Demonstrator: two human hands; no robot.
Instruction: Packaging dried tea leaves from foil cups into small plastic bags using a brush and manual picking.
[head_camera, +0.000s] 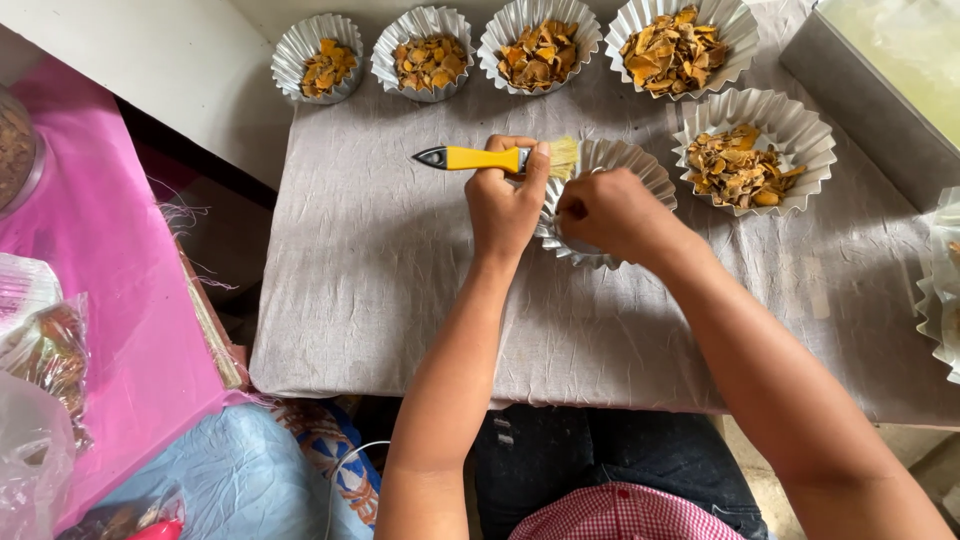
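In the head view, the left hand (505, 205) is closed around a brush (497, 158) with a yellow handle, whose bristles touch the rim of an empty foil cup (610, 160). The right hand (610, 212) is pinched on the same cup, which lies under both hands on the surface (380, 280) covered with grey cloth. Five filled cups (430, 65) with dried orange pieces stand behind and to the right: four in a row, one beside the empty cup.

The left hand (505, 200) grips a yellow-handled flat brush (490, 158), its pale bristles at the rim of an empty fluted foil cup (625, 160). The right hand (610, 210) holds that cup on the grey cloth-covered table (380, 280). Five similar cups filled with dried orange flakes (540, 50) sit farther off.
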